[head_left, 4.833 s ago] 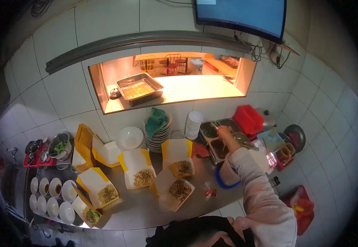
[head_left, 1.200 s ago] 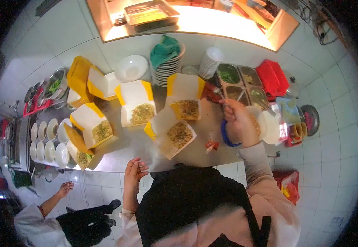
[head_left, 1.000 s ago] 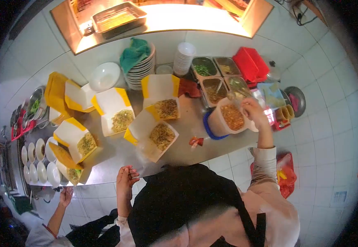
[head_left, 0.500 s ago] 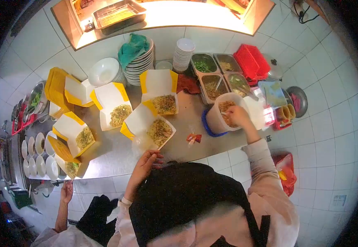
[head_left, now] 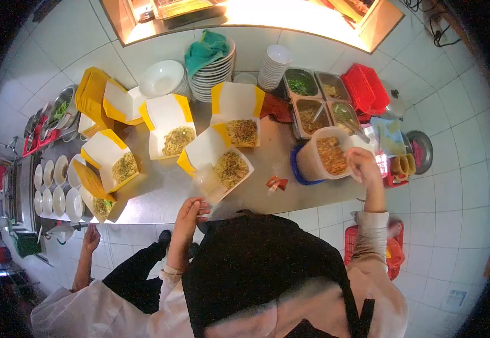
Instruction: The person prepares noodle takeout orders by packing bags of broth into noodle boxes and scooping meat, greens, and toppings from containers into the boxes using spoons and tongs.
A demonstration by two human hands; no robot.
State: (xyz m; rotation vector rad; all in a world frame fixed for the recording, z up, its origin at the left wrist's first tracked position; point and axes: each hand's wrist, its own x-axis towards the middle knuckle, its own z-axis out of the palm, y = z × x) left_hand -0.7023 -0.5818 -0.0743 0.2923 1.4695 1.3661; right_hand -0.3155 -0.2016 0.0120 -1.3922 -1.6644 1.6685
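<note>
My left hand hangs at the counter's front edge, fingers loosely apart and holding nothing I can see. Just beyond it stands an open yellow-and-white takeaway box of noodles, with something clear and plastic at its near left corner. My right hand is closed at the right rim of a white tub holding brown crumbly food. What its fingers pinch, if anything, is unclear. More open noodle boxes stand behind and to the left, including one with brown topping.
A co-worker's hand is at the counter's left front edge. Bowls line the left end. Stacked plates, metal food pans and red baskets stand at the back. A small red packet lies near the tub.
My right hand has come out of the tub to its right rim. The view has shifted, so the counter sits further right and higher. The left hand's fingers look more spread.
</note>
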